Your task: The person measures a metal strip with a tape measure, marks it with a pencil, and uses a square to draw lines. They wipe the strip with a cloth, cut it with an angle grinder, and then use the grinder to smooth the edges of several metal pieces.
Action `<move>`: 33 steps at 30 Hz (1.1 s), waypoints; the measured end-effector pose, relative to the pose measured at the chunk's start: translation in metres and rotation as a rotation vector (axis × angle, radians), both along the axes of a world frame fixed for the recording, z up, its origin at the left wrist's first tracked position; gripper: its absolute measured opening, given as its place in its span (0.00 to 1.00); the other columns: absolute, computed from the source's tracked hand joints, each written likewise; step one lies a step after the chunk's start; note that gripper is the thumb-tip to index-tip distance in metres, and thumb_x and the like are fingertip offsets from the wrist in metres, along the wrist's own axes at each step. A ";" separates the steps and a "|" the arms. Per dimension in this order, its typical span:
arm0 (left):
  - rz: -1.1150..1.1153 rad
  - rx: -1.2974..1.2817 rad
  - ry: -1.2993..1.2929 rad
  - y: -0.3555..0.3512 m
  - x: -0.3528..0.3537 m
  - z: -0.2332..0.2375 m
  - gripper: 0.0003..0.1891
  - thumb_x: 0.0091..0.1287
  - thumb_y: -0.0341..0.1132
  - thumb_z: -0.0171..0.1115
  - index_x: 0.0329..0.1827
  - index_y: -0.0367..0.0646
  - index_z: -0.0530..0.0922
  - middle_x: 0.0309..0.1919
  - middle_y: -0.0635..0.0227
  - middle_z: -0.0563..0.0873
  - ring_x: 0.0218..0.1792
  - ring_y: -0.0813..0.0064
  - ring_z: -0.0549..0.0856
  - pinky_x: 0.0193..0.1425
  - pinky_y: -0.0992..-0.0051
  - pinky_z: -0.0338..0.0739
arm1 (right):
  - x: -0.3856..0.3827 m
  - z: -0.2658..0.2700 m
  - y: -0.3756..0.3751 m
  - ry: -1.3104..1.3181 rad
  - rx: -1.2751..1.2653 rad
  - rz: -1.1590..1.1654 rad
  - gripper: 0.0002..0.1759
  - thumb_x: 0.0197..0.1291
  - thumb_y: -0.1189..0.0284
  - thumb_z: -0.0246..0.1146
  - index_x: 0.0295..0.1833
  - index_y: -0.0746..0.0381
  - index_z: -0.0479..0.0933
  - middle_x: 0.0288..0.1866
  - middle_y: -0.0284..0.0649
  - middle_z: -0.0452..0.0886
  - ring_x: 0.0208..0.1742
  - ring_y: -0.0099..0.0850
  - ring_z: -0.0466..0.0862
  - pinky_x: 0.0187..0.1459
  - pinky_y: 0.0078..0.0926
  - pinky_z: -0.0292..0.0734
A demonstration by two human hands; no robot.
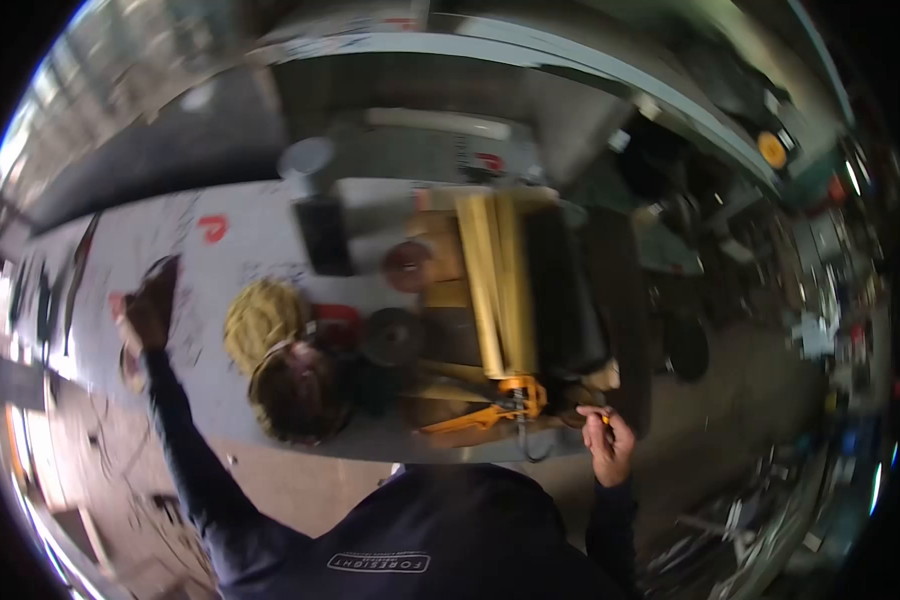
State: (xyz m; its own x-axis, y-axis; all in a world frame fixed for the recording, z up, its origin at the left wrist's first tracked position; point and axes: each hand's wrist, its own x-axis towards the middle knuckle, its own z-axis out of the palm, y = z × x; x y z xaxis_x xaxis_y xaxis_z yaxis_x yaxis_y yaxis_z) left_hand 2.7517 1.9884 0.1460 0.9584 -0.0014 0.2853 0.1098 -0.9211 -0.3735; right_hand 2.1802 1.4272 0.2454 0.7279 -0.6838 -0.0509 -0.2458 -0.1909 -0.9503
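Observation:
At the left part of the table, my left hand (142,322) is closed around a dark brown, flat-looking piece (160,280), too blurred to name. My right hand (610,450) is at the table's front right edge, its fingers bent around a small orange object (606,420) whose kind I cannot make out. An orange tool with a metal hook (515,400) lies just left of that hand. Between my hands sit a yellowish cloth bundle (265,318) and a dark rounded item with a yellowish band (300,395).
A grey disc (392,337), a reddish disc (407,266) and a black box (325,237) occupy the middle of the table (240,205). Long yellow bars (495,285) lie beside a black case (560,290). A grey-topped round container (307,157) stands farther back.

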 end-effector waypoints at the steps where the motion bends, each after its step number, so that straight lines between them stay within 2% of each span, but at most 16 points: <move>1: -0.174 -0.322 -0.180 -0.021 -0.028 0.034 0.16 0.70 0.31 0.52 0.60 0.42 0.76 0.51 0.62 0.86 0.52 0.64 0.86 0.54 0.68 0.79 | -0.009 0.003 -0.006 0.026 -0.025 -0.018 0.11 0.72 0.70 0.57 0.48 0.66 0.81 0.27 0.28 0.73 0.26 0.13 0.66 0.30 0.14 0.62; 3: -0.669 -0.646 -0.650 -0.098 -0.101 0.097 0.17 0.76 0.41 0.51 0.61 0.42 0.74 0.45 0.57 0.86 0.46 0.66 0.86 0.47 0.71 0.81 | -0.028 -0.003 -0.021 0.000 -0.032 -0.079 0.10 0.69 0.72 0.60 0.48 0.67 0.81 0.29 0.28 0.75 0.27 0.13 0.66 0.31 0.14 0.64; 5: -0.820 -0.856 -0.588 -0.189 -0.189 0.150 0.17 0.76 0.37 0.50 0.61 0.36 0.73 0.48 0.55 0.86 0.48 0.64 0.86 0.49 0.70 0.80 | -0.045 -0.010 -0.035 -0.217 -0.096 -0.077 0.07 0.65 0.75 0.63 0.43 0.68 0.80 0.30 0.29 0.77 0.26 0.14 0.67 0.31 0.15 0.65; 8: -0.853 -1.224 -0.401 -0.311 -0.304 0.142 0.17 0.76 0.34 0.51 0.59 0.29 0.73 0.49 0.56 0.85 0.46 0.64 0.85 0.49 0.69 0.79 | -0.082 -0.015 -0.060 -0.399 0.139 -0.027 0.06 0.58 0.80 0.65 0.32 0.64 0.74 0.42 0.39 0.85 0.26 0.13 0.70 0.32 0.15 0.69; 9: -0.792 -1.380 -0.306 -0.347 -0.338 0.119 0.17 0.76 0.35 0.53 0.56 0.28 0.74 0.46 0.58 0.85 0.43 0.67 0.84 0.47 0.70 0.78 | -0.095 -0.013 -0.068 -0.433 0.127 -0.027 0.06 0.58 0.81 0.64 0.42 0.65 0.78 0.34 0.31 0.80 0.25 0.12 0.67 0.30 0.15 0.66; 11: -0.916 -1.724 0.245 -0.441 -0.416 0.100 0.16 0.75 0.37 0.55 0.50 0.29 0.76 0.41 0.61 0.84 0.43 0.72 0.81 0.48 0.72 0.76 | -0.128 0.010 -0.096 -0.397 0.158 0.088 0.29 0.58 0.82 0.65 0.67 0.61 0.73 0.25 0.22 0.60 0.26 0.13 0.60 0.28 0.16 0.56; 13: -1.170 -1.477 0.378 -0.563 -0.514 0.122 0.16 0.76 0.38 0.52 0.54 0.31 0.71 0.36 0.69 0.80 0.37 0.76 0.78 0.48 0.72 0.75 | -0.161 -0.004 -0.130 -0.400 0.139 0.070 0.32 0.56 0.79 0.69 0.68 0.61 0.71 0.24 0.23 0.61 0.26 0.14 0.60 0.30 0.15 0.59; 15: -1.134 -1.770 0.367 -0.647 -0.601 0.102 0.14 0.76 0.38 0.54 0.47 0.32 0.74 0.37 0.68 0.81 0.39 0.77 0.78 0.49 0.74 0.73 | -0.199 0.004 -0.157 -0.510 0.104 -0.091 0.26 0.58 0.71 0.71 0.62 0.62 0.74 0.25 0.30 0.68 0.27 0.17 0.64 0.29 0.19 0.64; 19: -1.519 -1.455 1.178 -0.743 -0.681 0.105 0.18 0.79 0.44 0.49 0.46 0.34 0.75 0.40 0.66 0.80 0.42 0.78 0.76 0.48 0.75 0.72 | -0.291 0.005 -0.204 -0.541 0.022 -0.397 0.17 0.63 0.68 0.67 0.54 0.64 0.77 0.31 0.36 0.78 0.31 0.21 0.72 0.32 0.24 0.70; 20: -1.574 -1.376 1.278 -0.766 -0.697 0.102 0.25 0.76 0.53 0.52 0.51 0.34 0.75 0.45 0.64 0.80 0.46 0.75 0.78 0.51 0.74 0.73 | -0.314 0.006 -0.212 -0.550 0.066 -0.490 0.14 0.64 0.68 0.66 0.51 0.65 0.77 0.33 0.38 0.80 0.32 0.22 0.75 0.34 0.25 0.72; 23: -1.875 -1.367 1.668 -0.826 -0.779 0.118 0.31 0.70 0.53 0.59 0.62 0.33 0.69 0.53 0.60 0.78 0.52 0.65 0.80 0.61 0.67 0.72 | -0.387 0.001 -0.237 -0.440 -0.048 -0.729 0.12 0.66 0.70 0.64 0.49 0.66 0.77 0.33 0.39 0.80 0.34 0.23 0.77 0.38 0.26 0.74; 24: -1.907 -1.202 1.857 -0.845 -0.788 0.090 0.36 0.65 0.45 0.66 0.69 0.34 0.63 0.61 0.58 0.74 0.59 0.63 0.78 0.65 0.67 0.70 | -0.401 -0.013 -0.243 -0.461 -0.022 -0.855 0.12 0.67 0.70 0.63 0.51 0.66 0.77 0.34 0.41 0.80 0.36 0.23 0.77 0.41 0.26 0.75; 28: -1.589 -1.034 2.234 -0.897 -0.887 0.102 0.34 0.59 0.25 0.70 0.69 0.34 0.65 0.55 0.59 0.80 0.54 0.70 0.80 0.61 0.72 0.74 | -0.461 -0.028 -0.269 -0.481 0.088 -1.036 0.15 0.68 0.69 0.62 0.56 0.67 0.77 0.39 0.35 0.83 0.40 0.20 0.77 0.45 0.24 0.75; 29: -1.588 -1.015 2.254 -0.915 -0.901 0.088 0.34 0.59 0.25 0.70 0.69 0.34 0.65 0.55 0.59 0.80 0.54 0.70 0.80 0.61 0.72 0.74 | -0.477 -0.032 -0.280 -0.479 0.089 -1.056 0.15 0.68 0.69 0.62 0.56 0.67 0.77 0.39 0.35 0.83 0.40 0.20 0.77 0.45 0.24 0.75; 31: -1.235 -0.862 2.451 -0.961 -0.928 0.047 0.26 0.63 0.25 0.68 0.64 0.34 0.70 0.50 0.61 0.83 0.52 0.73 0.82 0.58 0.73 0.75 | -0.512 -0.044 -0.309 -0.497 0.149 -1.097 0.15 0.69 0.68 0.63 0.54 0.68 0.78 0.40 0.34 0.83 0.41 0.21 0.78 0.45 0.23 0.75; 33: -1.442 -0.895 2.275 -1.013 -0.967 0.036 0.23 0.64 0.26 0.67 0.61 0.34 0.73 0.50 0.61 0.83 0.51 0.73 0.82 0.58 0.74 0.75 | -0.557 -0.074 -0.341 -0.457 0.125 -1.106 0.16 0.69 0.67 0.63 0.54 0.68 0.79 0.39 0.34 0.83 0.41 0.20 0.78 0.45 0.23 0.75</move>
State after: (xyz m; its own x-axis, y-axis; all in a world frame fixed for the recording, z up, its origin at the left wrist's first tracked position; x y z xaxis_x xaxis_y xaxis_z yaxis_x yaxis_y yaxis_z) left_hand 1.7849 0.9758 0.1825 -0.5704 -0.8194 -0.0563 0.0256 -0.0863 0.9959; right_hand 1.6233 1.0866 0.1713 -0.2817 -0.9581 -0.0514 0.1460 0.0101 -0.9892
